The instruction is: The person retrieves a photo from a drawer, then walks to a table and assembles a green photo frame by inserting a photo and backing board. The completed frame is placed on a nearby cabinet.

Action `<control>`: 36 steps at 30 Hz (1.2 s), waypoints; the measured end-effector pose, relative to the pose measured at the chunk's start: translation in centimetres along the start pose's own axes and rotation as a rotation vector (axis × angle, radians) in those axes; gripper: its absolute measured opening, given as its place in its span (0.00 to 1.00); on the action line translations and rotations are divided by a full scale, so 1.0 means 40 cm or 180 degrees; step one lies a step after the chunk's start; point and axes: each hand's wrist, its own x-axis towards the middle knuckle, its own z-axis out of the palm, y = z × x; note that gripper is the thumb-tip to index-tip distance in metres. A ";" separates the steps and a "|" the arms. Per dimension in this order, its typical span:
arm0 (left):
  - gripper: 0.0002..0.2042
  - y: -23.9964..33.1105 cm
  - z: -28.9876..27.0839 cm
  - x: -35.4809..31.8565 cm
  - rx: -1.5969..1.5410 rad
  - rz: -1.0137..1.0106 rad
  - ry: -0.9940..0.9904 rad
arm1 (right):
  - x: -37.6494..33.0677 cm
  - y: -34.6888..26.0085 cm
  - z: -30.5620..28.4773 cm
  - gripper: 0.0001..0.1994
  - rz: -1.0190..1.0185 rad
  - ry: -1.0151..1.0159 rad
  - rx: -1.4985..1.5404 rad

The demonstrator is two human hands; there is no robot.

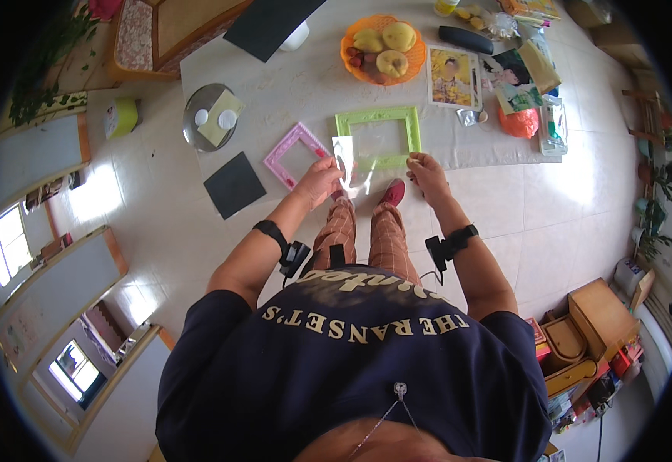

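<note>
My left hand (322, 181) and right hand (430, 179) pinch the clear sheet (364, 171) by the green frame's (376, 113) near side. If one pinch slips, the sheet might drop or bend.

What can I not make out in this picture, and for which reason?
In the head view:
Clear sheet: full outline, lost in glare and transparency.
Left shoe: partly hidden behind the left hand.
Upper dark panel: far end, cut off by the top edge.
White object: its kind, partly covered by that panel.
Small reddish fruits: their kind, too small to tell.
</note>
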 end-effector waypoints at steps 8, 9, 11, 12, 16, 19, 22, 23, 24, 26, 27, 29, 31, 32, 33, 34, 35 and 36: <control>0.06 -0.010 -0.041 0.022 -0.0316 0.0121 -0.0331 | -0.024 -0.039 -0.002 0.17 0.0348 -0.0092 -0.0077; 0.06 -0.010 -0.044 0.019 -0.0294 0.0116 -0.0270 | -0.027 -0.041 -0.004 0.17 0.0357 -0.0140 0.0006; 0.06 -0.006 -0.041 0.004 -0.0249 0.0074 -0.0165 | -0.035 -0.039 -0.006 0.17 0.0406 -0.0144 0.0092; 0.06 0.003 -0.039 -0.007 -0.0173 0.0101 -0.0250 | -0.037 -0.036 -0.005 0.16 0.0409 -0.0173 0.0154; 0.05 0.029 -0.005 -0.041 -0.0034 0.0102 -0.0177 | -0.041 -0.021 -0.004 0.13 0.0452 -0.0318 0.0037; 0.05 0.029 -0.002 -0.040 0.0274 0.0024 0.0089 | -0.031 -0.008 0.000 0.10 0.0384 -0.0281 0.0240; 0.07 0.012 -0.031 -0.011 0.0951 -0.0090 0.0391 | -0.006 0.005 0.002 0.07 0.0210 -0.0104 0.0249; 0.07 -0.001 -0.044 -0.006 0.0979 -0.0019 0.0372 | 0.005 0.008 0.000 0.07 0.0153 -0.0104 0.0173; 0.08 -0.011 -0.054 0.007 0.1102 -0.0023 0.0465 | 0.014 0.013 -0.001 0.07 0.0093 -0.0124 0.0190; 0.08 -0.022 -0.066 0.043 0.1376 -0.0108 0.0698 | 0.038 0.012 -0.009 0.07 0.0000 -0.0049 -0.0086; 0.08 -0.027 -0.070 0.055 0.1525 -0.0096 0.0739 | 0.048 0.012 -0.011 0.07 0.0057 0.0098 -0.0382; 0.08 -0.034 -0.072 0.074 0.1715 -0.0085 0.0790 | 0.064 0.009 -0.019 0.07 -0.0066 0.0111 -0.0607; 0.08 -0.039 -0.071 0.088 0.1703 0.0004 0.0764 | 0.078 0.008 -0.025 0.08 -0.0062 0.0258 -0.0921; 0.07 -0.042 -0.071 0.093 0.1736 0.0030 0.0804 | 0.083 0.008 -0.028 0.08 -0.0106 0.0295 -0.0984; 0.07 -0.043 -0.071 0.098 0.1700 -0.0036 0.0844 | 0.089 0.008 -0.030 0.08 -0.0124 0.0339 -0.1056; 0.06 -0.044 -0.072 0.101 0.1800 0.0039 0.0862 | 0.093 0.010 -0.031 0.08 -0.0082 0.0407 -0.1135; 0.04 -0.045 -0.074 0.104 0.1831 0.0022 0.0877 | 0.098 0.013 -0.031 0.08 -0.0188 0.0435 -0.1141; 0.04 -0.047 -0.074 0.107 0.1740 -0.0033 0.0888 | 0.104 0.016 -0.032 0.08 -0.0241 0.0494 -0.1156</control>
